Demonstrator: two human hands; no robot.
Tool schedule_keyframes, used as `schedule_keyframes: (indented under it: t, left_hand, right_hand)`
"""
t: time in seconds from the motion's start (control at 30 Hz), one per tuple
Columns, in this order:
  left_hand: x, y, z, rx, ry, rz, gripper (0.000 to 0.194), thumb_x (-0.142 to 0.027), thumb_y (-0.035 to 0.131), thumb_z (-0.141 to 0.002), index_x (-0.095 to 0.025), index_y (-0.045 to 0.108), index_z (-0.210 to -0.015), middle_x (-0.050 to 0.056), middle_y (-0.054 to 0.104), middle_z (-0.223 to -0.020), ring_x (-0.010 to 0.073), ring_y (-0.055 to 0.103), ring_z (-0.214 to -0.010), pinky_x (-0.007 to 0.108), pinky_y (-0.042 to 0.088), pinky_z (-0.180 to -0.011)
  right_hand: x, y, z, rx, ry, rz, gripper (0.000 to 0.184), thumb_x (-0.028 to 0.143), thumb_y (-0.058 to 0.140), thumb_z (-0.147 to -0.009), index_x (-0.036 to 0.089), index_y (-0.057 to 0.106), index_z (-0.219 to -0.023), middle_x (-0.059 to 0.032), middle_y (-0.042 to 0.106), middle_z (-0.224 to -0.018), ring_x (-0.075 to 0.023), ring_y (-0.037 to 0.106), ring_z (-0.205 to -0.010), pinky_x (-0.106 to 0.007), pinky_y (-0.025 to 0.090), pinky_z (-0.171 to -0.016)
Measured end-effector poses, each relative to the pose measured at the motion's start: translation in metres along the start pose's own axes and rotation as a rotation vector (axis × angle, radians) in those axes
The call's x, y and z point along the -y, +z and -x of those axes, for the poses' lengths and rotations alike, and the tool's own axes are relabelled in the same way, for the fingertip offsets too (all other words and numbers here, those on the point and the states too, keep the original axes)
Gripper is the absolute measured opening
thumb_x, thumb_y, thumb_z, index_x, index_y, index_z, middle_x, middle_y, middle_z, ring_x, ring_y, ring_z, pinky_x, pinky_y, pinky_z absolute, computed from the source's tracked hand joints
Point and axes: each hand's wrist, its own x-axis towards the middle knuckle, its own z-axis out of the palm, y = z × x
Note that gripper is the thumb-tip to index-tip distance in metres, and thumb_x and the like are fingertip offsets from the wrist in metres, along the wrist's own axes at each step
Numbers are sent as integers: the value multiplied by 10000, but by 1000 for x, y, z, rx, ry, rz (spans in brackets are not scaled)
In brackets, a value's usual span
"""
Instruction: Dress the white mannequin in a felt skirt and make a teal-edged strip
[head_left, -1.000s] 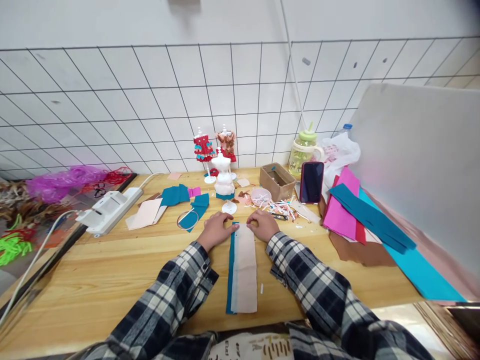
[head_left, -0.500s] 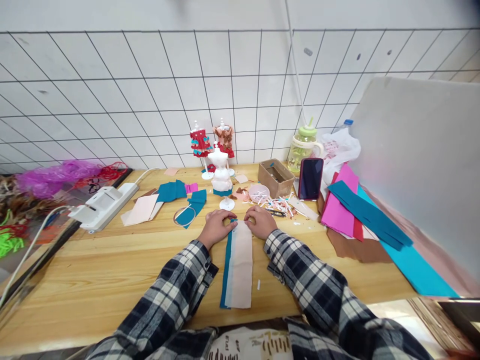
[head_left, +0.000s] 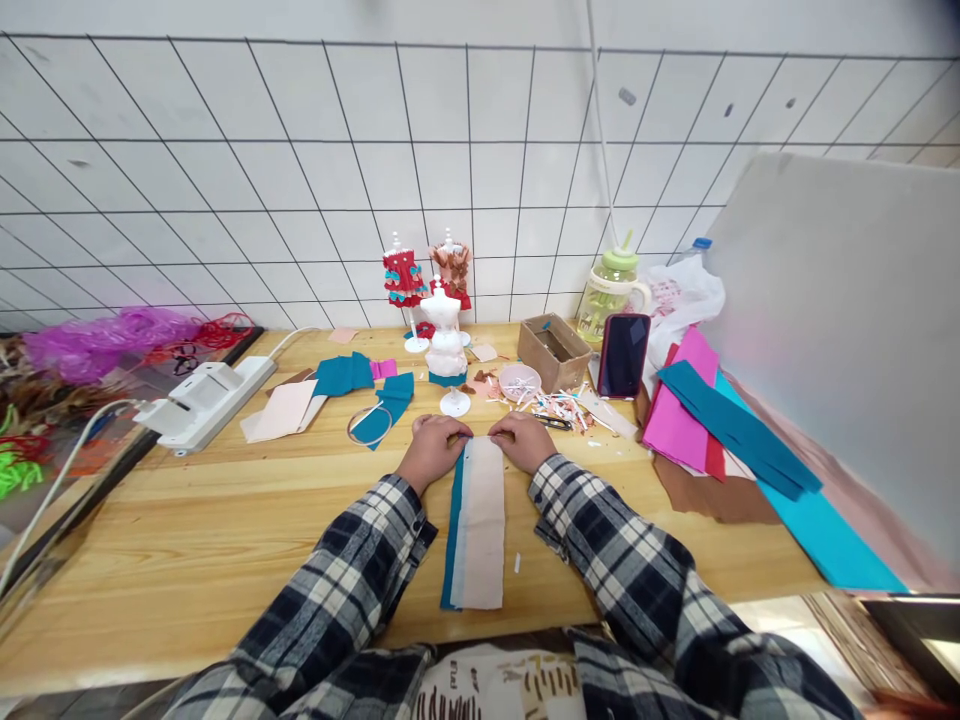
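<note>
A long stack of felt strips (head_left: 480, 525), beige on top of white and teal, lies lengthways on the wooden table (head_left: 225, 520) in front of me. My left hand (head_left: 433, 447) has its fingers curled down on the strips' far left corner. Opposite it, my right hand (head_left: 523, 440) pinches the far right corner. Both hands rest on the table at the far end of the strips. A small white mannequin (head_left: 445, 345) stands just beyond my hands.
Two dressed mini mannequins (head_left: 421, 280) stand by the tiled wall. Teal and beige felt pieces (head_left: 330, 392) lie left, beside a white device (head_left: 206, 400). A cardboard box (head_left: 554, 350), phone (head_left: 622, 355), bottle (head_left: 613, 290), scraps (head_left: 559, 408) and stacked felt sheets (head_left: 720, 430) sit right.
My hands stay at the far end of the strips. The view has shifted slightly, and the fingers have drawn a little closer together over the strip end.
</note>
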Motion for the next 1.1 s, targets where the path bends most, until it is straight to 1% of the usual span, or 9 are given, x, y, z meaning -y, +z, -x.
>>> schedule_keyframes:
  t: [0.1, 0.27, 0.4, 0.57, 0.67, 0.77, 0.93, 1.03, 1.1]
  left_hand:
    - [-3, -1, 2, -6, 34, -21, 187, -194, 537, -799, -254, 712, -826, 9, 720, -925, 205, 607, -980, 448, 263, -1020]
    - [-5, -6, 4, 0, 103, -94, 247, -163, 506, -801, -262, 726, -851, 22, 699, -972, 217, 574, -1019, 491, 210, -1037]
    - [-2, -16, 7, 43, 208, -211, 330, -152, 492, -800, -312, 732, -960, 32, 669, -1103, 245, 527, -1100, 520, 207, -1026]
    - [4, -25, 13, 102, 308, -315, 386, -208, 481, -844, -385, 665, -1134, 34, 608, -1253, 286, 460, -1187, 551, 228, -998]
    - [7, -25, 15, 110, 323, -329, 389, -226, 474, -861, -382, 641, -1175, 39, 589, -1281, 290, 445, -1205, 550, 233, -1005]
    - [9, -22, 16, 94, 294, -313, 362, -228, 469, -871, -371, 657, -1145, 38, 597, -1258, 275, 454, -1201, 528, 244, -1017]
    - [5, -22, 18, 99, 289, -317, 357, -277, 435, -916, -345, 604, -1224, 66, 596, -1257, 271, 465, -1198, 507, 264, -1013]
    - [0, -27, 20, 95, 303, -319, 399, -255, 423, -923, -346, 542, -1292, 72, 598, -1266, 267, 469, -1208, 512, 237, -1034]
    - [4, -33, 22, 57, 259, -289, 409, -235, 420, -917, -339, 538, -1296, 68, 621, -1232, 251, 504, -1170, 495, 248, -1037]
  right_hand:
    - [-1, -2, 1, 22, -33, 22, 153, 185, 622, -845, 239, 743, -921, -30, 696, -887, -165, 607, -878, -282, 445, -803]
    - [1, -7, 4, 74, -87, 108, 204, 235, 566, -885, 269, 758, -947, -47, 691, -957, -191, 591, -911, -312, 440, -820]
    - [3, -14, 11, 126, -124, 182, 298, 169, 517, -883, 291, 730, -1053, -53, 680, -1076, -217, 562, -999, -354, 412, -883]
    - [-1, -24, 28, 165, -123, 235, 390, 149, 511, -867, 314, 656, -1189, -40, 618, -1261, -244, 497, -1138, -415, 368, -955]
    - [-4, -26, 33, 149, -88, 234, 403, 121, 494, -853, 300, 665, -1171, -37, 615, -1270, -243, 487, -1159, -420, 365, -967]
    - [-5, -25, 33, 111, -77, 207, 427, 81, 487, -816, 280, 674, -1144, -40, 636, -1226, -232, 507, -1136, -414, 370, -979]
    - [-10, -22, 30, -14, -45, 148, 534, 24, 431, -778, 164, 560, -1277, -102, 630, -1205, -210, 534, -1112, -385, 400, -995]
    - [-13, -22, 30, -62, -57, 111, 478, 29, 440, -774, 168, 610, -1199, -95, 638, -1184, -213, 539, -1104, -392, 407, -998]
    - [-15, -22, 30, -79, -68, 91, 429, 31, 456, -766, 191, 657, -1110, -79, 653, -1149, -215, 547, -1083, -398, 420, -980]
